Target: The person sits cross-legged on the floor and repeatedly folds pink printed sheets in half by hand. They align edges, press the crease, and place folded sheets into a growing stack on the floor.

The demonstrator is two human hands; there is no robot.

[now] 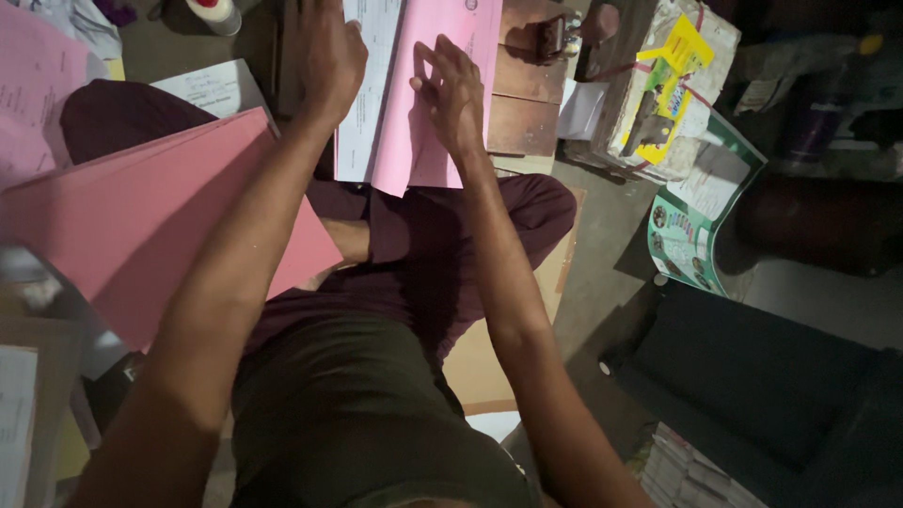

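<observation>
Pressing flat, fingers spread, right hand (451, 89) on thin pink paper sheet (428, 103), left hand (324, 56) on white printed sheet (362, 94) beside, over low brown wooden desk (522, 94), grey floor (602, 254) below.

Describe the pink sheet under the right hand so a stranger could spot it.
Start at the low wooden board ahead of the seated person's knees. The pink sheet lies on it, under the right hand. Unlike the big pink stack, it lies beside a white printed sheet.
</observation>
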